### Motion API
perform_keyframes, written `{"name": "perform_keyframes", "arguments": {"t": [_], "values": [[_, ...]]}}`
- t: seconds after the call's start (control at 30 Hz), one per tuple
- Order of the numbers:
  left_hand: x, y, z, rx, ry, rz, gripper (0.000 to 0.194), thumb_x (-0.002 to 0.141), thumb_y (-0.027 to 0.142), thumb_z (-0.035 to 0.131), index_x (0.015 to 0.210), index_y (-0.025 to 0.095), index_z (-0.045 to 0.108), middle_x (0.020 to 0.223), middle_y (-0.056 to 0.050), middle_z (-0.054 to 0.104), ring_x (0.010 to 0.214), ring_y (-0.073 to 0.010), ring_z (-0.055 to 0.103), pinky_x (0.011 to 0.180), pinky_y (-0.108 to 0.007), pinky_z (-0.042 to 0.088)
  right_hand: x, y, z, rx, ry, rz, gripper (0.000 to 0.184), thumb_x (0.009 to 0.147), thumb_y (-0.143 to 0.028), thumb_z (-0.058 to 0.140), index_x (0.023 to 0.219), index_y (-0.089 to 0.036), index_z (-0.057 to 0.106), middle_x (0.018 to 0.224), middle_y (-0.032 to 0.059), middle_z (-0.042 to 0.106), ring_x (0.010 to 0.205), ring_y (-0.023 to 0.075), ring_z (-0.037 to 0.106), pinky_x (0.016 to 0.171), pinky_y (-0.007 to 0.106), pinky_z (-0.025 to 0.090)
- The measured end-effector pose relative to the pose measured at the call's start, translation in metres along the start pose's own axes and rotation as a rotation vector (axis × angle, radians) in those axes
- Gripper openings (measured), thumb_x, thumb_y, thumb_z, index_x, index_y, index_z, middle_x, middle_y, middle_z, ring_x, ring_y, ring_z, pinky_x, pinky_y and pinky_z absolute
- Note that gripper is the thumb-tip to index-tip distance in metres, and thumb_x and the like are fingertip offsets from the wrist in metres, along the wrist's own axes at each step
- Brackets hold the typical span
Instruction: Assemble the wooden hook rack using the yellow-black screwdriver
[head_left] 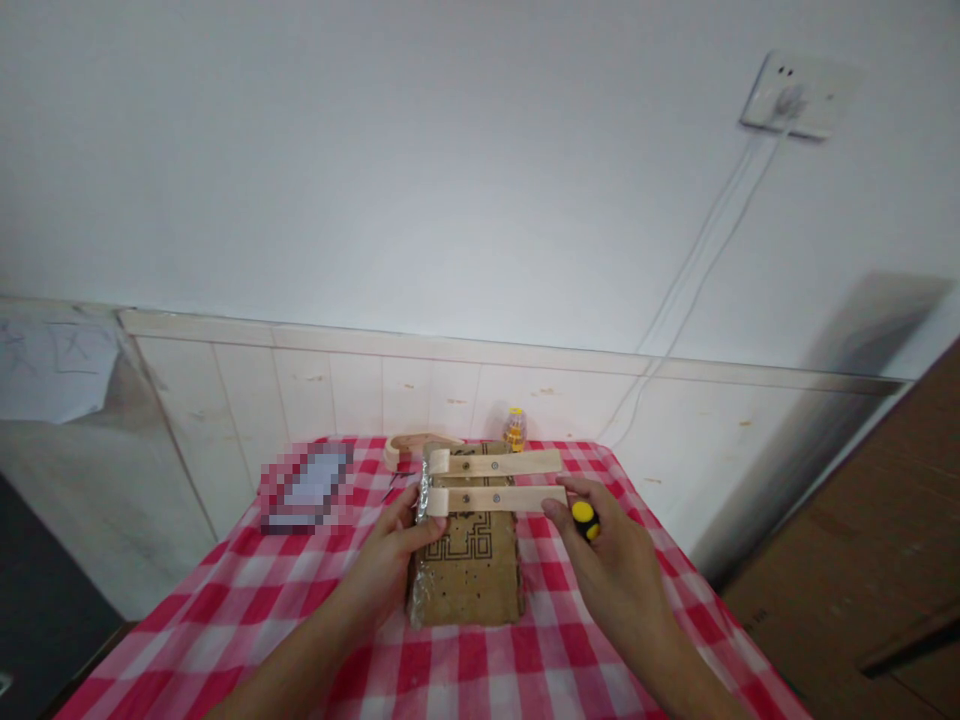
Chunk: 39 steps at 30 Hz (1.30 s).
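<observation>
The cardboard block [472, 595] lies on the table [420, 680], which is covered by a red-and-white checked cloth; dark line patterns and small holes mark its upper face. Across the far half of the cardboard block lie two pale wooden strips, the nearer strip [521, 499] and the farther strip [531, 462], roughly parallel and apart, both jutting past its right edge. Each carries two screws [496, 498] above the block and has a thicker left end. The left hand [386, 550] grips the block's left edge, its thumb on top beside the nearer strip's end; whether that thumb also presses the strip, I cannot tell. To the right of the block, the right hand [615, 545] has thumb and finger at the nearer strip's free end and holds a yellow-and-black screwdriver [585, 520] against the palm. Just beyond the block are a curved wooden piece [403, 443], at its far left, and a small yellow-topped container [515, 430]. A pixelated flat object [311, 485] lies well to its left.
</observation>
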<state>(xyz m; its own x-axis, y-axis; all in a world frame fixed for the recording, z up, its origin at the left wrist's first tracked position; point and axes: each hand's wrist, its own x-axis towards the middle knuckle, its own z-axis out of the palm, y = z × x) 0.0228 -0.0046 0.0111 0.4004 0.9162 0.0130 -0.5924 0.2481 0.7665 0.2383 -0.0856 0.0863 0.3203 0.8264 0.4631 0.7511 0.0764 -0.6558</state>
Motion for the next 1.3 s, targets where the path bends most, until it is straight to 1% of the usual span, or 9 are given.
{"name": "perform_keyframes", "arguments": {"t": [0.3, 0.6, 0.77, 0.93, 1.03, 1.1, 1.17, 1.23, 1.3], "values": [[0.000, 0.002, 0.003, 0.011, 0.034, 0.030, 0.058, 0.066, 0.023, 0.088, 0.121, 0.020, 0.068, 0.112, -0.011, 0.078, 0.092, -0.0300, 0.077, 0.085, -0.043, 0.060, 0.000, -0.001, 0.003, 0.081, 0.031, 0.015, 0.038, 0.089, -0.053, 0.059, 0.106, -0.021, 0.071, 0.088, 0.0082, 0.080, 0.076, 0.0266, 0.076, 0.064, 0.035, 0.057], [0.002, 0.005, 0.001, -0.006, -0.011, 0.021, 0.055, 0.070, 0.023, 0.087, 0.121, 0.021, 0.068, 0.113, -0.011, 0.078, 0.103, -0.0314, 0.075, 0.089, -0.042, 0.059, 0.007, 0.001, 0.006, 0.096, 0.044, 0.034, 0.046, 0.089, -0.058, 0.059, 0.110, -0.019, 0.072, 0.099, 0.0126, 0.081, 0.086, 0.0299, 0.076, 0.072, 0.039, 0.057], [0.003, 0.004, -0.002, -0.010, -0.008, 0.027, 0.055, 0.070, 0.022, 0.087, 0.121, 0.020, 0.068, 0.113, -0.012, 0.078, 0.101, -0.0310, 0.076, 0.086, -0.041, 0.060, 0.011, 0.001, 0.008, 0.099, 0.025, 0.043, 0.046, 0.089, -0.057, 0.059, 0.112, -0.019, 0.072, 0.092, 0.0106, 0.079, 0.080, 0.0288, 0.074, 0.070, 0.039, 0.055], [0.006, -0.003, -0.007, -0.028, 0.052, -0.023, 0.053, 0.071, 0.020, 0.086, 0.120, 0.017, 0.066, 0.109, -0.012, 0.079, 0.091, -0.0301, 0.078, 0.082, -0.043, 0.062, 0.014, 0.005, 0.014, 0.163, -0.011, -0.039, 0.044, 0.090, -0.052, 0.064, 0.117, -0.018, 0.069, 0.090, 0.0080, 0.078, 0.080, 0.0254, 0.073, 0.071, 0.036, 0.055], [0.011, -0.005, -0.013, -0.045, 0.120, -0.076, 0.045, 0.072, 0.019, 0.083, 0.114, 0.015, 0.067, 0.104, -0.013, 0.080, 0.090, -0.0304, 0.078, 0.082, -0.043, 0.062, 0.019, 0.020, 0.025, 0.168, 0.005, -0.100, 0.046, 0.091, -0.050, 0.065, 0.124, -0.017, 0.064, 0.081, 0.0041, 0.075, 0.071, 0.0224, 0.070, 0.066, 0.033, 0.054], [0.014, -0.003, -0.018, -0.026, 0.159, -0.137, 0.037, 0.076, 0.020, 0.080, 0.111, 0.012, 0.068, 0.100, -0.016, 0.080, 0.087, -0.0309, 0.079, 0.080, -0.043, 0.063, 0.023, 0.037, 0.036, 0.094, 0.056, -0.116, 0.041, 0.096, -0.047, 0.058, 0.124, -0.017, 0.062, 0.075, 0.0016, 0.071, 0.065, 0.0204, 0.066, 0.062, 0.032, 0.051], [0.017, -0.001, -0.022, 0.015, 0.205, -0.214, 0.034, 0.080, 0.022, 0.075, 0.110, 0.009, 0.069, 0.097, -0.018, 0.080, 0.081, -0.0322, 0.079, 0.075, -0.044, 0.064, 0.026, 0.058, 0.050, -0.026, 0.083, -0.162, 0.033, 0.101, -0.038, 0.050, 0.123, -0.015, 0.058, 0.082, 0.0043, 0.069, 0.066, 0.0203, 0.065, 0.061, 0.031, 0.051], [0.019, 0.002, -0.026, 0.039, 0.249, -0.256, 0.033, 0.082, 0.024, 0.071, 0.111, 0.008, 0.069, 0.094, -0.019, 0.080, 0.076, -0.0333, 0.079, 0.070, -0.045, 0.064, 0.027, 0.076, 0.063, -0.232, -0.011, -0.318, 0.027, 0.099, -0.021, 0.041, 0.119, -0.014, 0.057, 0.097, 0.0114, 0.070, 0.081, 0.0229, 0.066, 0.069, 0.033, 0.052], [0.020, 0.003, -0.027, 0.044, 0.261, -0.277, 0.032, 0.085, 0.025, 0.068, 0.110, 0.007, 0.070, 0.094, -0.019, 0.080, 0.075, -0.0329, 0.079, 0.067, -0.043, 0.064, 0.024, 0.089, 0.075, -0.295, -0.098, -0.371, 0.024, 0.091, -0.009, 0.042, 0.106, -0.015, 0.061, 0.098, 0.0128, 0.069, 0.089, 0.0246, 0.065, 0.076, 0.035, 0.051]]}}
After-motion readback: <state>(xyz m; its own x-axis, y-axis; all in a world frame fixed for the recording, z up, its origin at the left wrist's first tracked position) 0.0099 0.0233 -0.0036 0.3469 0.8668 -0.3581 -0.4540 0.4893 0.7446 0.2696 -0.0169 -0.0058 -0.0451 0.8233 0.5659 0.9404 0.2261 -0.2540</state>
